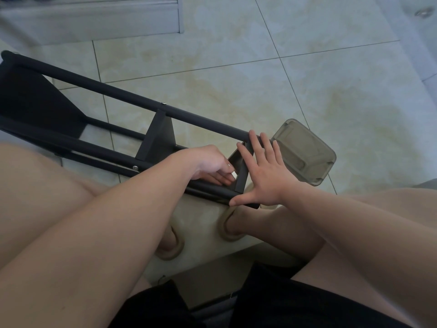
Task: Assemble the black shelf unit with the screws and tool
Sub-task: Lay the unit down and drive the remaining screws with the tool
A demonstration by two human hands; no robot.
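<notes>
Against the black shelf unit (156, 133), the right hand (262, 176) is pressing flat, the left hand (208, 162) pinching a pale part (233, 173).

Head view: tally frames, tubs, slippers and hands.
Frame: 1
Tub: 1
Slippers: 2
Hands: 2 (left hand, right hand)
Total: 6

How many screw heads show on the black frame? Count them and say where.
2. One screw head on the far tube, above the middle panel; the other on the near tube, by that panel's near end. More may be hidden under the left hand or right hand.
</notes>
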